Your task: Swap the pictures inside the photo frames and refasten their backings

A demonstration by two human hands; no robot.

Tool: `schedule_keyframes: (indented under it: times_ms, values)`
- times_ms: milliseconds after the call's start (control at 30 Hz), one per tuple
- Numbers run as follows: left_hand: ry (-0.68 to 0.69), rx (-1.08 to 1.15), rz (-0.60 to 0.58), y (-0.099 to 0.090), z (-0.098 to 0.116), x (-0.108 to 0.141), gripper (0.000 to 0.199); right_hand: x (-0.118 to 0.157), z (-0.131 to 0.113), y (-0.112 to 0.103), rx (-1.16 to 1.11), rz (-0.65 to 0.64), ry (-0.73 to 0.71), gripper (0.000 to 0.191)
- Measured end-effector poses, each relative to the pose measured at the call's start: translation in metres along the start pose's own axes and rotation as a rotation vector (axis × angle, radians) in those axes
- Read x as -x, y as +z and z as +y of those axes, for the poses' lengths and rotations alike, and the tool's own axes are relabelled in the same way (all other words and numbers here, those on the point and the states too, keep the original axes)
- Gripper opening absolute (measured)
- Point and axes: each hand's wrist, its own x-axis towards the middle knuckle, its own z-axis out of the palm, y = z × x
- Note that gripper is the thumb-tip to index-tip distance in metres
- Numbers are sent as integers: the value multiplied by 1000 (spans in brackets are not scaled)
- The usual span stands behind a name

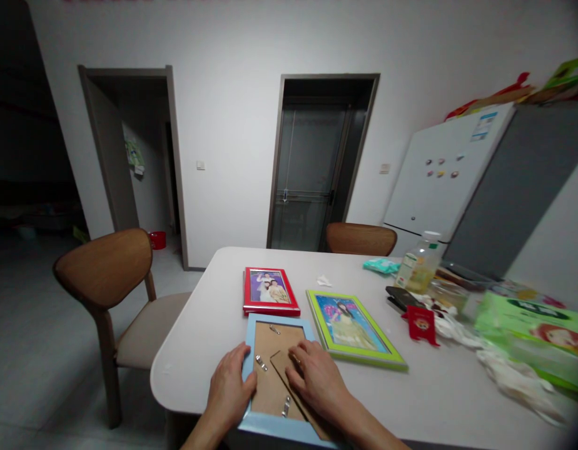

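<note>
A light blue picture frame lies back side up at the near edge of the table, its brown backing board showing with several metal clips. My left hand holds the frame's left side, thumb over the edge. On the right part of the back rests my right hand, fingers curled over the brown stand flap, which sits slanted on the board. Just beyond is a red frame with a photo. A green frame with a photo lies to the right, close to my right hand.
Along the table's right side are a bottle, a dark object, a red packet, crumpled tissues and a green tissue pack. Wooden chairs stand at the left and far side.
</note>
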Motion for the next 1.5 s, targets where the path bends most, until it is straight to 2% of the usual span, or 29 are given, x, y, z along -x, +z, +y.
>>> schedule_keyframes:
  times_ms: [200, 367, 600, 767, 933, 1100, 1233, 1400, 1500]
  values:
    - [-1, -23, -15, -3, 3, 0, 48, -5, 8, 2, 47, 17, -4, 21]
    - [12, -37, -10, -2, 2, -1, 47, -19, 18, 7, 80, -36, -1, 18]
    - [41, -31, 9, 1, 0, 0, 46, -19, 37, 6, 114, -97, -22, 25]
    - [44, -22, 16, 0, 0, 0, 45, -11, 19, -5, 60, -70, 0, 23]
    - [46, -24, 13, -1, 2, 1, 46, 1, -4, -8, -34, -189, 70, 34]
    - [32, 12, 5, -2, 1, -1, 44, -4, -6, -8, -205, -86, 98, 40]
    - [12, 161, -28, -4, 2, -4, 46, -11, -8, -18, -252, -12, 92, 43]
    - [-75, 678, -28, -15, 14, -11, 34, -18, -27, -39, -298, 14, 1, 37]
    - [-148, 827, -65, -31, 9, -17, 30, -21, -33, -48, -355, -5, -61, 32]
